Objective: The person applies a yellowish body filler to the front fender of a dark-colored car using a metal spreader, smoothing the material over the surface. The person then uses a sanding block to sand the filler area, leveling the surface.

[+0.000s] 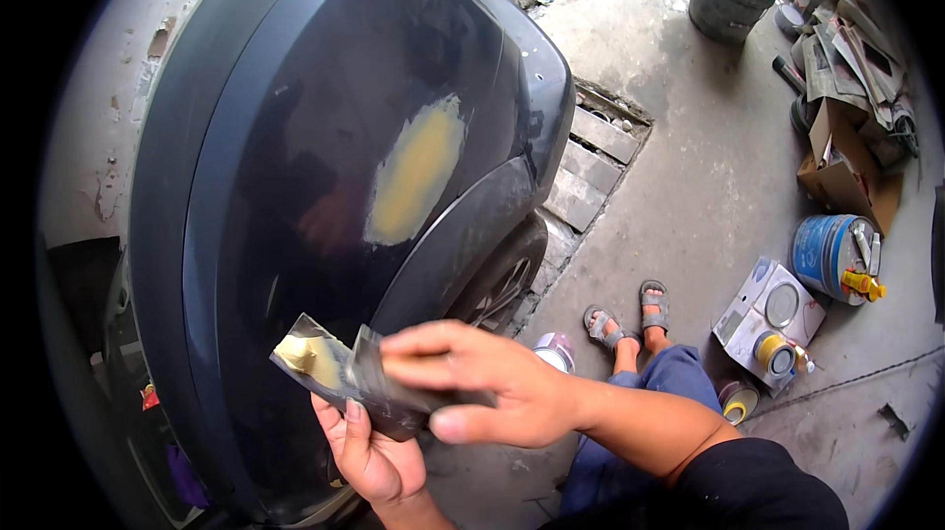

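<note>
Beside the smooth, dark car panel [315, 156], the left hand [379, 461] clamped a flat, putty-smeared plate [342, 385], its long axis pointing upper-left; the right hand [492, 382] blurred against a thin scraper [368, 365], grip unclear.

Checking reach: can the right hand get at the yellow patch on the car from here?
Likely yes. Nothing visible covers the patch, and the plate in the left hand sits below it in the picture. The right hand, blurred, is at the plate.
</note>
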Motion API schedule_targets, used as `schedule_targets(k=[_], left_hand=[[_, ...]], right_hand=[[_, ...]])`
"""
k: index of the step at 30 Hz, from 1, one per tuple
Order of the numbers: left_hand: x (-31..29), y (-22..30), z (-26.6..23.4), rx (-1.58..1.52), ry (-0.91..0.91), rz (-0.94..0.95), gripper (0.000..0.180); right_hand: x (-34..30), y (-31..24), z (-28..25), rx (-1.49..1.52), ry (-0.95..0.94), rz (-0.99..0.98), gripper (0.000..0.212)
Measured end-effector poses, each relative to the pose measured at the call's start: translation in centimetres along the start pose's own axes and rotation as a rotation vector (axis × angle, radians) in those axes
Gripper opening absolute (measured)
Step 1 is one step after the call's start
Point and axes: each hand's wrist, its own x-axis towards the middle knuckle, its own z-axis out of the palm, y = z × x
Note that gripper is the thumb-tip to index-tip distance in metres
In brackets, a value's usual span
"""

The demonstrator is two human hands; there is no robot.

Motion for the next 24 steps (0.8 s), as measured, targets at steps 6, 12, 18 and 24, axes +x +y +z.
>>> schedule_targets(k=[6, 12, 18, 24], left_hand=[[-0.2, 0.4, -0.3, 0.051, -0.023, 0.087, 0.046], [-1.0, 0.4, -1.4, 0.050, -0.049, 0.104, 0.048], [-1.6, 0.1, -3.2, 0.080, 0.033, 0.104, 0.049], [-1.2, 0.0, -3.3, 0.092, 0.144, 0.125, 0.052]], right_hand=[[-1.1, 2.1, -3.9, -0.659, 0.010, -0.051, 0.044], [5.4, 4.5, -8.9, -1.021, 0.612, 0.120, 0.048], [8.1, 4.2, -4.9, -0.947, 0.628, 0.228, 0.047], [5.9, 4.5, 1.6, -0.942, 0.529, 0.203, 0.050]])
